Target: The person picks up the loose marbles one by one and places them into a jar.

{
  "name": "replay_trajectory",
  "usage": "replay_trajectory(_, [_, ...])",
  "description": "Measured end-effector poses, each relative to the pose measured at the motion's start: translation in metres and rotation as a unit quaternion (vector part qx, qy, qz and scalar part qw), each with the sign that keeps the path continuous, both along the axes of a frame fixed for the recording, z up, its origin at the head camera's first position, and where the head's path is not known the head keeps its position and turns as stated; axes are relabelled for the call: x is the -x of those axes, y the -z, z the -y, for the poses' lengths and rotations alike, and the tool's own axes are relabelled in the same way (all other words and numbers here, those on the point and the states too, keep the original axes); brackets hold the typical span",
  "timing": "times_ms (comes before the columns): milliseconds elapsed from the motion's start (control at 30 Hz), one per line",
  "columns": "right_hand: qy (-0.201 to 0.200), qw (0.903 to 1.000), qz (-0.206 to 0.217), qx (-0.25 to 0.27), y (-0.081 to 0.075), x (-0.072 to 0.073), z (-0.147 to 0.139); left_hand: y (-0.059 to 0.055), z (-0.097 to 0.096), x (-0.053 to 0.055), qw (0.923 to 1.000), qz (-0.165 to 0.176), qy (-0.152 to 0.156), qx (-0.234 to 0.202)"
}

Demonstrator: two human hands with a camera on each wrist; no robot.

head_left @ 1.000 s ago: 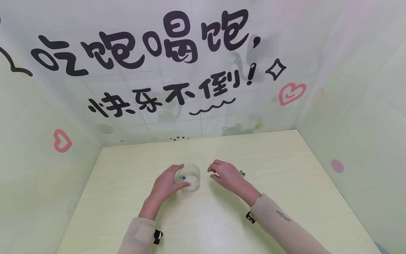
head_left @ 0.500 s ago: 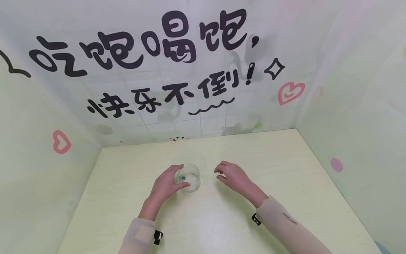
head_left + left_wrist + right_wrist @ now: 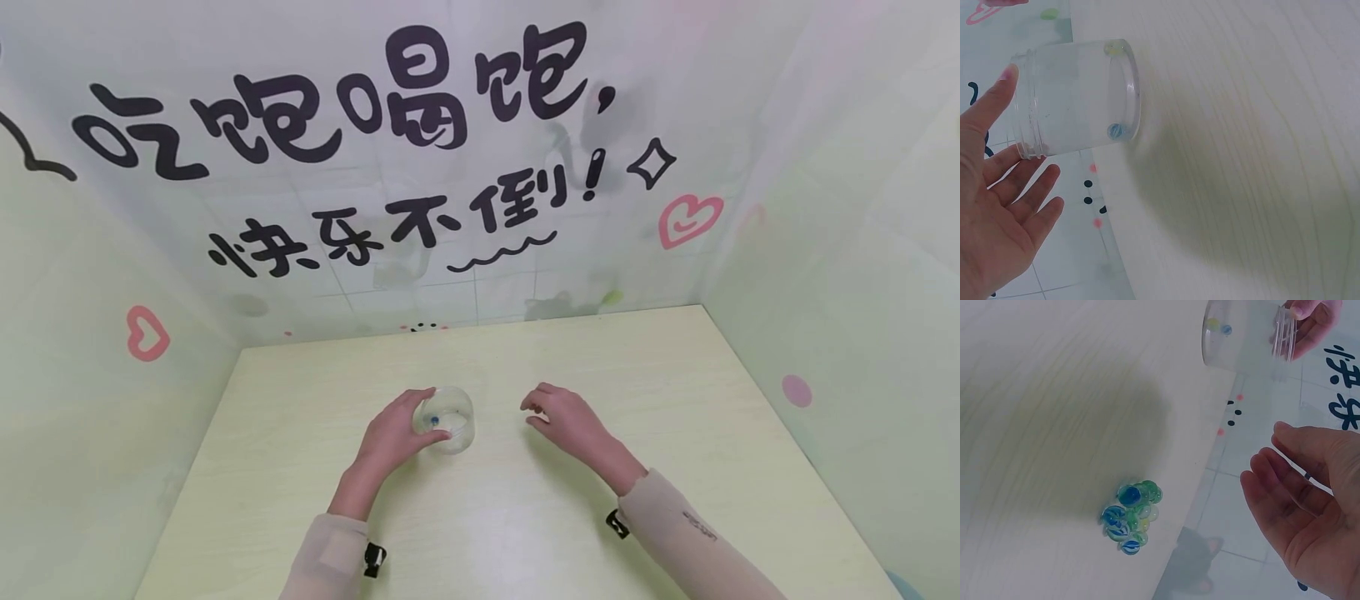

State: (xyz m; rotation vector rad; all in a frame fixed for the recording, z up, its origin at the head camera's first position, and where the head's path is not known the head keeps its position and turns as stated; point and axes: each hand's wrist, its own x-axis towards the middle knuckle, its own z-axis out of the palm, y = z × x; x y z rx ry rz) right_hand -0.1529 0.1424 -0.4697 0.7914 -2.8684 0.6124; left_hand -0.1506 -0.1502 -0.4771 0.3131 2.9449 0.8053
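Observation:
A clear jar (image 3: 459,415) stands upright on the table. My left hand (image 3: 393,432) holds it near its threaded mouth, thumb on the near side and fingers on the far side. Inside, at the bottom, lie a blue marble (image 3: 1116,130) and a yellowish marble (image 3: 1113,48), apart from each other. To the right of the jar, my right hand (image 3: 572,423) hovers over the table with loosely bent fingers and nothing in them. A cluster of several blue and green glass marbles (image 3: 1130,495) lies on the table near that hand; in the head view the hand hides it.
The pale wooden tabletop (image 3: 480,517) meets a printed wall sheet (image 3: 480,283) with black lettering at its back edge. Similar sheets close off the left and right sides. Each sleeve has a small black device (image 3: 374,559) near the cuff.
My right hand has moved right, away from the jar, and now covers the marbles that showed beside it a second ago. The left hand and the jar have stayed in place.

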Motion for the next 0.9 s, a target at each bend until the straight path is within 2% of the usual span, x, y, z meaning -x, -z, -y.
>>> replay_trajectory(233, [0.014, 0.9999, 0.004, 0.009, 0.004, -0.002, -0.011, -0.001, -0.001, 0.0, 1.0, 0.004, 0.0, -0.001])
replay_trajectory(567, [0.041, 0.9977, 0.027, 0.047, 0.005, -0.005, -0.024, 0.002, 0.0, 0.0, 0.9998, 0.009, -0.003, -0.015])
replay_trajectory(900, [0.052, 0.9965, 0.039, 0.052, 0.01, -0.006, -0.031, 0.004, 0.002, 0.0, 0.9998, 0.01, -0.004, -0.019])
